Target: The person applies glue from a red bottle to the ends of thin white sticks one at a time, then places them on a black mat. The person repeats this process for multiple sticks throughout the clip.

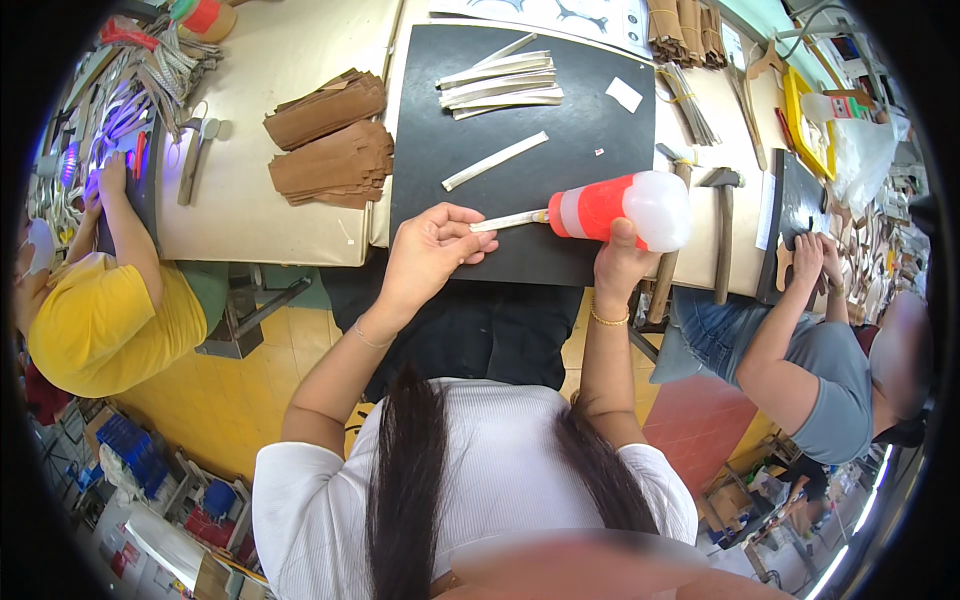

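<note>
My left hand [437,250] pinches the left end of a narrow pale strip [508,220] between thumb and fingers. Around a squeeze bottle with a red band and whitish body [668,210] my right hand [623,262] is closed. The bottle lies tilted on its side, its nozzle touching or just over the strip's right end. Another pale strip [495,161] rests farther off on the black board [440,90]. Beyond it sits a pile of similar strips [505,82], with a small white piece of paper [624,95] to their right.
Two stacks of brown strips [330,165] lie left of the board. On the right are a hammer [724,225], bundled pale strips [690,105] and a yellow tray [808,120]. A person in yellow [110,320] works at left, another in grey [820,370] at right.
</note>
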Demonstrator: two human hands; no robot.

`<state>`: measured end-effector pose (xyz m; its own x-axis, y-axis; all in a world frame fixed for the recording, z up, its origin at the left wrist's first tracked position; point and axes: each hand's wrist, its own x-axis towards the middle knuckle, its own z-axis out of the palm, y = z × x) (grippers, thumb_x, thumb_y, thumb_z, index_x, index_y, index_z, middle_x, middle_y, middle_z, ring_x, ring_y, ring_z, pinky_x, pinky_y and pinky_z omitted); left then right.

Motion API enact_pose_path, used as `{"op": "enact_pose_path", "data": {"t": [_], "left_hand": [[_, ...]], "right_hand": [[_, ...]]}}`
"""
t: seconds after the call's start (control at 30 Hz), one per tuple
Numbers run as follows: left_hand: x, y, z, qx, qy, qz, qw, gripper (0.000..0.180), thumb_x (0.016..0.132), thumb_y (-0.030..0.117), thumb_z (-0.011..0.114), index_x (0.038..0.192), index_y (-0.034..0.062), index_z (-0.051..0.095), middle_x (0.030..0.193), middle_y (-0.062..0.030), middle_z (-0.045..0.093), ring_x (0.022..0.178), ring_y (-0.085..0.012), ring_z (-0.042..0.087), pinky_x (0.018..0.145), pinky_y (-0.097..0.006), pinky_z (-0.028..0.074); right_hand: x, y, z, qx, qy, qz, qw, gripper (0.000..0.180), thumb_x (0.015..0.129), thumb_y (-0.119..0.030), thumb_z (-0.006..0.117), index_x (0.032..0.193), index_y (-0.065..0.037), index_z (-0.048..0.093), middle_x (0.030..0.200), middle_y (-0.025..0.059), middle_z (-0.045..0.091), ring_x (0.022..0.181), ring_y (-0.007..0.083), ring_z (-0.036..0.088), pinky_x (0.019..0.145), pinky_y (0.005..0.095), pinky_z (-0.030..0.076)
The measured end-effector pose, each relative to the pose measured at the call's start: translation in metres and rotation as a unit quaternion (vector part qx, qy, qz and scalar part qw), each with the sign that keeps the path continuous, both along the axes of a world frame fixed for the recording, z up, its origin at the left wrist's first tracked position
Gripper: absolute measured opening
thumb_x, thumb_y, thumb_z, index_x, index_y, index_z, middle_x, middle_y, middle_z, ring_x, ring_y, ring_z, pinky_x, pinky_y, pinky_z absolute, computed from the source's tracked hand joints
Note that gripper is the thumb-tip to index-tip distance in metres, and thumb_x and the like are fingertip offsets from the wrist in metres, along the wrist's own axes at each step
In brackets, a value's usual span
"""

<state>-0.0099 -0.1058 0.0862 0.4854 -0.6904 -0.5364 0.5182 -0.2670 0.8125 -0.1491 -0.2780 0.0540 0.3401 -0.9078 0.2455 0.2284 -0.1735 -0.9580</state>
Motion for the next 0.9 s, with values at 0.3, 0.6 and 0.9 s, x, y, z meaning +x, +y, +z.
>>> {"op": "enact_pose_path", "data": {"t": [0.3, 0.6, 0.9], "left_hand": [[-0.007, 0.001, -0.004, 0.012, -0.051, -0.015, 0.999, 0.021, 0.085, 0.003, 0.061, 0.104, -0.0041, 0.055, 0.088, -0.0110, 0.067, 0.083, -0.0142, 0.066, 0.070, -0.021, 0.052], [-0.008, 0.001, -0.003, 0.037, -0.092, -0.034, 0.995, 0.023, 0.085, 0.005, 0.062, 0.105, -0.0044, 0.055, 0.087, -0.0100, 0.068, 0.082, -0.0123, 0.066, 0.070, -0.021, 0.052], [0.023, -0.008, 0.017, -0.038, 0.021, 0.026, 0.999, 0.021, 0.085, 0.001, 0.060, 0.103, -0.0073, 0.053, 0.089, -0.0157, 0.066, 0.083, -0.0183, 0.066, 0.071, -0.024, 0.055]], "right_hand": [[0.020, 0.022, 0.009, 0.063, -0.051, 0.057, 0.995, 0.064, 0.067, -0.030, 0.083, 0.113, 0.000, 0.050, 0.103, 0.0059, 0.057, 0.091, 0.0148, 0.055, 0.082, 0.0291, 0.046], [0.035, 0.035, 0.013, 0.089, -0.062, 0.109, 0.988, 0.063, 0.070, -0.033, 0.080, 0.115, 0.000, 0.050, 0.105, 0.0063, 0.057, 0.094, 0.0150, 0.056, 0.084, 0.0296, 0.045], [0.025, -0.015, 0.029, 0.205, -0.146, -0.049, 0.967, 0.076, 0.078, -0.065, 0.054, 0.125, -0.006, 0.040, 0.108, 0.0091, 0.055, 0.100, 0.0207, 0.056, 0.086, 0.0392, 0.050]]}}
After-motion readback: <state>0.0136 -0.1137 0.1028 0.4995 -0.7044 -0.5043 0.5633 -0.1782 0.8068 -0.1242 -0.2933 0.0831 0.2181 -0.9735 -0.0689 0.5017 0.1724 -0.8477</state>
